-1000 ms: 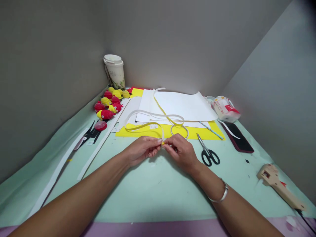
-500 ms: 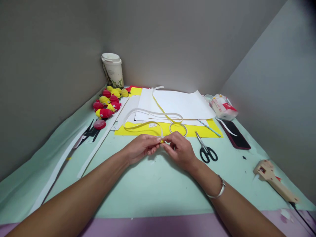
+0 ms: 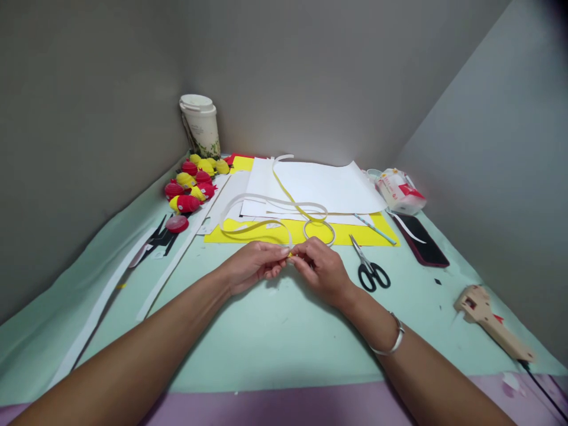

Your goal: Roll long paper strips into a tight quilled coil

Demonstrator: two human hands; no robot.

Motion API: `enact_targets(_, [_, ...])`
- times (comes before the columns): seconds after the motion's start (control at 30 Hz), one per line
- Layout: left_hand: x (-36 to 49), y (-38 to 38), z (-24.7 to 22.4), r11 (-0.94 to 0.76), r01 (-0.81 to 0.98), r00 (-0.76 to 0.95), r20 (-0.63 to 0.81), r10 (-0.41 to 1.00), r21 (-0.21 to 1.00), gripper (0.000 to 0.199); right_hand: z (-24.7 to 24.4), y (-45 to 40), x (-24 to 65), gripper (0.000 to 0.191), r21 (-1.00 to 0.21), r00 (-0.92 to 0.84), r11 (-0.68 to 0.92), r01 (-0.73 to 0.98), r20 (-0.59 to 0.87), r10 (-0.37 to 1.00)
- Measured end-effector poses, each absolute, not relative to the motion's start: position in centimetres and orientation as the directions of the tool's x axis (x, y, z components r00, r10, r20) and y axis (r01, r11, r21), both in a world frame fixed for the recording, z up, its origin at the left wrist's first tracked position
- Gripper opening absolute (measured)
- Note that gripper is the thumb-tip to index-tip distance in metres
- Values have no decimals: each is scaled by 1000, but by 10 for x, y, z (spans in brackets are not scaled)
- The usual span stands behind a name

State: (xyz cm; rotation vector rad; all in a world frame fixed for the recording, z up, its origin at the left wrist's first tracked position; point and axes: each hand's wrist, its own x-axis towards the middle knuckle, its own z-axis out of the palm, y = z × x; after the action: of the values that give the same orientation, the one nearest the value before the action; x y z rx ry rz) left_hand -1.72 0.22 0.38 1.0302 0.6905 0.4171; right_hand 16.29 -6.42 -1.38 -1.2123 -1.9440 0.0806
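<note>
Hands, two, bare: the left hand [image 3: 257,266] and right hand [image 3: 323,271] meet fingertip to fingertip, each in a pinch on the small yellow end of a long paper strip [image 3: 255,226], yellow on one face, pale on the other. The strip loops away over white sheets [image 3: 319,183] and a yellow sheet [image 3: 355,236]. Forearms slant inward from the lower corners; a silver bangle [image 3: 396,340] circles the right wrist.

Lettering: small print on the lidded cup [image 3: 202,129], illegible; red-and-white tissue pack [image 3: 402,190], wording unreadable.

Right side: scissors [image 3: 370,271], black-handled, near the right hand; phone [image 3: 426,244]; tan glue gun [image 3: 493,324], well apart, toward the counter's right edge.

Left side: red and yellow ornaments [image 3: 185,204], clustered; white strips [image 3: 175,266].

Beyond the right hand: a ring [image 3: 333,234], just beside it.

Surface: green-covered counter [image 3: 270,349], showing between the forearms down to a purple near edge.
</note>
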Motion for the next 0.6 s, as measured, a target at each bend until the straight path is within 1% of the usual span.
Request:
enact_targets(0.43, [-17, 2, 4, 452, -6, 717, -311, 623, 892, 27, -14, -64, 163, 9, -449, -212, 542, 710, 597, 773])
enact_targets(0.5, [-16, 1, 5, 438, -11, 714, -300, 633, 899, 28, -13, -64, 163, 9, -451, -191, 533, 716, 607, 771])
enact_targets(0.6, [-16, 1, 7, 425, -39, 700, -279, 658, 904, 27, 2, -71, 154, 10, -455, -126, 535, 711, 667, 735])
